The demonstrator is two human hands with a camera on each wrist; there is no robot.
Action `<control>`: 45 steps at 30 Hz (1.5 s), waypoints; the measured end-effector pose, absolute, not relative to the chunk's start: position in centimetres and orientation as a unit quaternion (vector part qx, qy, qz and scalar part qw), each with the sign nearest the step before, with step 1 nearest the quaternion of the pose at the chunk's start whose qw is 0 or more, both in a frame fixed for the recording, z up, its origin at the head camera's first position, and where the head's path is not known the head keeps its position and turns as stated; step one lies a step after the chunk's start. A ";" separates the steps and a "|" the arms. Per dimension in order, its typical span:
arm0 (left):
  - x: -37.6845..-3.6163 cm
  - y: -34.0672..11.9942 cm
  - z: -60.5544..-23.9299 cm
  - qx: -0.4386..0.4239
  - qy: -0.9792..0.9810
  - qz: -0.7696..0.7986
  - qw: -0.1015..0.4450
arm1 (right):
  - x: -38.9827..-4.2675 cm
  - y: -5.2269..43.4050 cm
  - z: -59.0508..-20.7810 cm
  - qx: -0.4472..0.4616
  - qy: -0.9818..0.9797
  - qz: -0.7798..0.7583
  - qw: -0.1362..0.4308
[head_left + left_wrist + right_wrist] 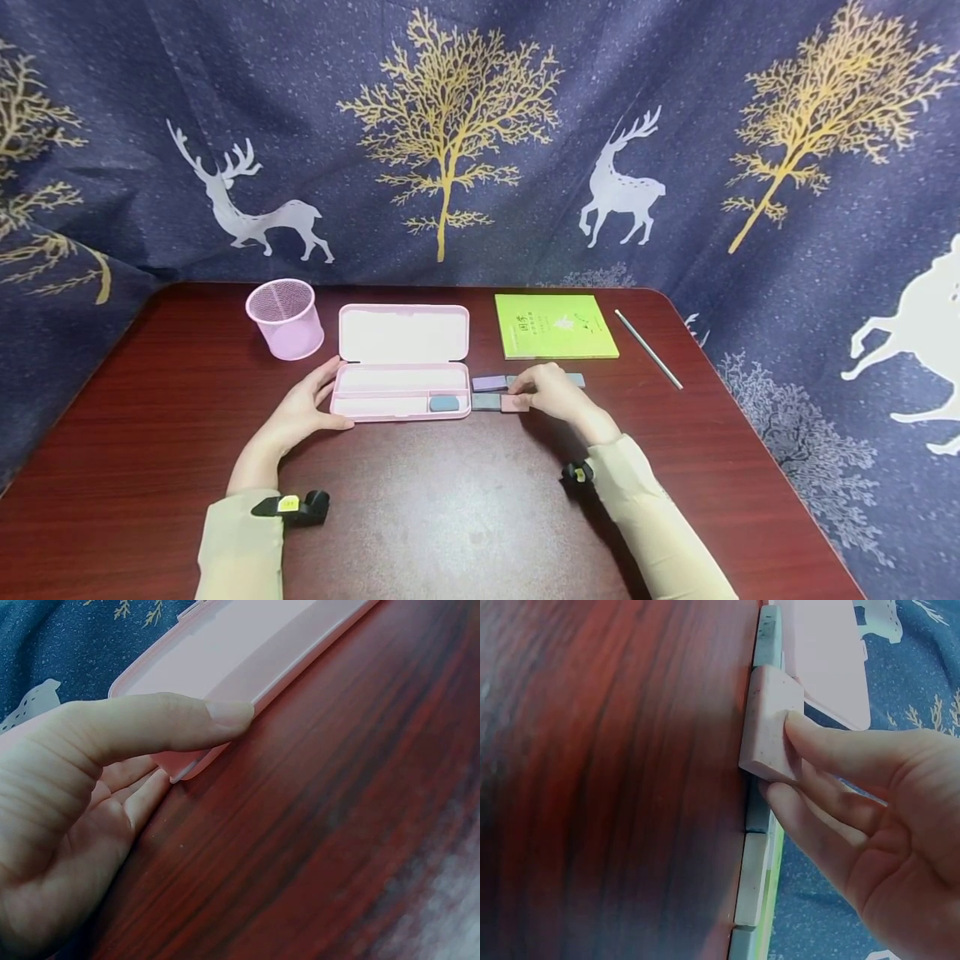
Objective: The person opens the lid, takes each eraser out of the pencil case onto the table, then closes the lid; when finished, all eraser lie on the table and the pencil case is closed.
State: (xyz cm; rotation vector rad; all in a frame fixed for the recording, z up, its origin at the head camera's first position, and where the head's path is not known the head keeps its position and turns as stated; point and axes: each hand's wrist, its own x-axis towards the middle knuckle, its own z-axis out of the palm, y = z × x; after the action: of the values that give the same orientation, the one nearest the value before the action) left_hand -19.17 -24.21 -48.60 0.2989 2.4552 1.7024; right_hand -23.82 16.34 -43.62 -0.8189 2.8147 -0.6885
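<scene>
Head view: an open pink case [402, 367] lies on the dark red worktop [450, 517], lid back. The left hand [303, 408] rests against the case's left end with fingers nearly straight, steadying it and not wrapped round it. One blue-grey eraser [444, 404] already lies in the case's front compartment, at its right end. Just right of the case, several more erasers lie on the worktop: a purple eraser [489, 383], a grey eraser [485, 402], and a pink eraser [512, 403] under the right hand [551, 393], whose fingertips are closed on it. Another eraser shows partly beyond the knuckles. Behind stand a pink mesh cup [286, 318], a green booklet [555, 326] and a thin rod [648, 349].

Left wrist view: the thumb [187, 720] lies along the case's rim [225, 675], the other fingers [139, 787] tucked loosely below its corner; nothing is pinched.

Right wrist view: thumb and forefinger [832, 742] pinch the pink eraser [769, 724], which is tilted up off the row of erasers beside it.

By my reading, packing erasers into the case has barely begun: one is in, one is held just beside the case, and at least three wait on the worktop.
</scene>
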 end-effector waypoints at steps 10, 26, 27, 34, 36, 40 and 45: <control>-19.1 -24.1 -48.5 0.096 0.819 0.561 0.071 | -23.8 16.3 -43.6 -0.258 0.936 -0.233 0.058; -19.0 -24.0 -48.3 0.093 0.823 0.556 0.072 | -24.1 16.3 -44.1 -0.240 0.934 -0.258 0.065; -19.0 -24.0 -48.3 0.093 0.823 0.556 0.072 | -24.1 16.3 -44.1 -0.240 0.934 -0.258 0.065; -19.0 -24.1 -48.2 0.090 0.823 0.556 0.074 | -24.1 16.2 -44.1 -0.244 0.936 -0.250 0.054; -18.9 -24.1 -48.2 0.090 0.821 0.559 0.074 | -24.1 16.2 -44.2 -0.244 0.936 -0.248 0.054; -18.9 -24.1 -48.3 0.093 0.818 0.563 0.072 | -24.1 16.2 -44.1 -0.247 0.937 -0.242 0.050; -19.0 -24.1 -48.4 0.092 0.818 0.563 0.071 | -24.1 16.1 -43.9 -0.253 0.936 -0.239 0.044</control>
State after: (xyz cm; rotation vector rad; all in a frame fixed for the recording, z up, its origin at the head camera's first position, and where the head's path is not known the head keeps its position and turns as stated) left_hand -19.02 -24.15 -48.37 0.2780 2.4593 1.6933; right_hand -24.12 16.14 -43.94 -0.7740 2.8621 -0.7313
